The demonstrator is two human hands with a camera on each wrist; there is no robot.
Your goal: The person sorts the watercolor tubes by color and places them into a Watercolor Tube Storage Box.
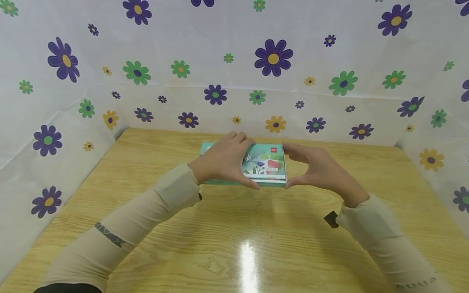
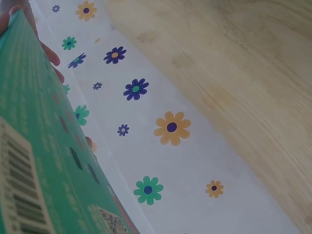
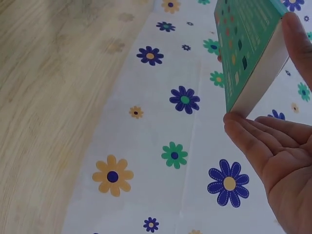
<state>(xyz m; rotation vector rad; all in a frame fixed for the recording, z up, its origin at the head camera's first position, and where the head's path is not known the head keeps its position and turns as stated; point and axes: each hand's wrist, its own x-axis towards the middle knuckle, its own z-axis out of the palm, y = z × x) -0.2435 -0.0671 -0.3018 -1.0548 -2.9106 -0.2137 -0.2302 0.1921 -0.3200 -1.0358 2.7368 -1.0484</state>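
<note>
A flat turquoise cardboard box [image 1: 264,162] with printed flowers and a red logo lies crosswise between both hands, held above the table. My left hand [image 1: 227,160] grips it from above near the middle, thumb on the near edge and fingers over the far edge, covering part of the lid. At the right end, my right hand [image 1: 322,169] holds the two corners between thumb and fingertips, palm away from the box. The right wrist view shows the box's white end face [image 3: 261,73]. A barcode [image 2: 19,180] is printed on the green underside in the left wrist view.
The light wooden table [image 1: 205,244] extends around the hands and reflects a bright light near its front. White cloth [image 1: 234,36] with purple, green and yellow flowers stands behind the table and along both sides.
</note>
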